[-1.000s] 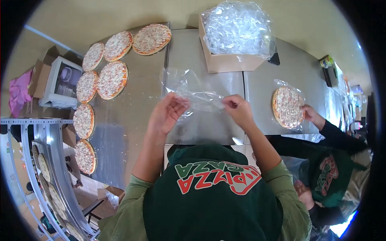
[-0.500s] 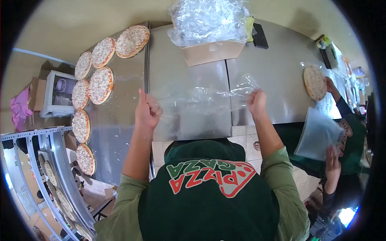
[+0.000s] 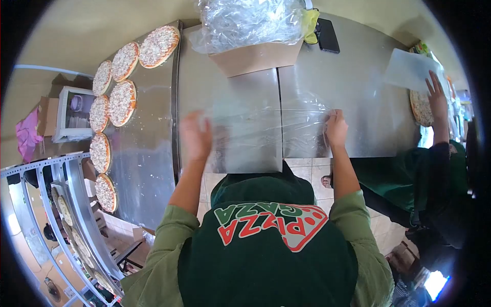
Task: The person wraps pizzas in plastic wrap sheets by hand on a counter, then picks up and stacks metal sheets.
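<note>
clear plastic (image 3: 305, 123) lies between left hand (image 3: 196, 135) and right hand (image 3: 336, 129)

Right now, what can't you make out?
In the head view:
Left hand: motion blur hides whether its grip holds the clear, thin plastic film.
Clear, crumpled plastic heap: top cut off by the upper edge.
Round cheese-topped pizza, far right: partly hidden by a co-worker's hand and translucent plastic sheet.
</note>
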Demonstrator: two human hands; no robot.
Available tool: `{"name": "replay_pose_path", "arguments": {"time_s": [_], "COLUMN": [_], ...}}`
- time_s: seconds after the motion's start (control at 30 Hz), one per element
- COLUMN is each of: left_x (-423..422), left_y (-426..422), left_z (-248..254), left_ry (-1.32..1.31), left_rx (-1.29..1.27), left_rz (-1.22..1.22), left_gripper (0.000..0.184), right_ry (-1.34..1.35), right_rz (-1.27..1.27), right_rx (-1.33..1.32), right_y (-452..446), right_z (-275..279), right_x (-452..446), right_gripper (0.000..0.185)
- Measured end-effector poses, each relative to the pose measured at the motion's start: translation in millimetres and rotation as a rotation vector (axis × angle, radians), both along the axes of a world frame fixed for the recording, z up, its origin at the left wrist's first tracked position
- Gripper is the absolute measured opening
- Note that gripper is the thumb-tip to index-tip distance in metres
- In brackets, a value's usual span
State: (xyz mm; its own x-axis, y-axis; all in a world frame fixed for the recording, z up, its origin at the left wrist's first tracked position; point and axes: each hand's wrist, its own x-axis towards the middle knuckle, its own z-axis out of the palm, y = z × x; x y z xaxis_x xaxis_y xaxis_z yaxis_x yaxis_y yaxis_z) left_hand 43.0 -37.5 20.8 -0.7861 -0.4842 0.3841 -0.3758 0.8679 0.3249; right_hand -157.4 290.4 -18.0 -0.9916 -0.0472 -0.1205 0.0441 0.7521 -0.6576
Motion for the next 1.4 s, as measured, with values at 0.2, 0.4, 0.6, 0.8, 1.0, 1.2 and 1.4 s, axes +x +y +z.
{"name": "replay_pose_path", "arguments": {"time_s": [0.2, 0.4, 0.6, 0.8, 1.0, 1.2, 1.4], "left_x": [-27, -47, -48, -43, 31, 149, 295], "left_y": [38, 44, 8, -6, -18, -51, -167], "left_z": [-30, -9, -33, -5, -53, 31, 38], "left_ry": [-0.660, -0.792, -0.775, -0.908, -0.397, -0.684, 0.854], "left_rx": [0.123, 0.114, 0.177, 0.154, 0.040, 0.239, 0.624], "left_rz": [-0.470, -0.426, -0.397, -0.206, -0.186, -0.245, 1.148], "left_gripper": [0.093, 0.115, 0.115, 0.112, 0.099, 0.103, 0.053], "right_ry": [0.089, 0.544, 0.010, -0.103, 0.231, -0.152, -0.224], "right_rz": [0.116, 0.234, 0.581, 0.526, 0.698, 0.803, 0.668], "right_rx": [0.226, 0.632, 0.366, 0.653, 0.407, 0.396, 0.260], "right_y": [43, 25, -28, 5, -13, 1, 9], "right_z": [-16, 47, 39, -20, 8, 19, 10], "right_x": [-29, -39, -5, -63, 3, 17, -7], "right_gripper": [0.021, 0.026, 0.064, 0.101, 0.074, 0.089, 0.063]}}
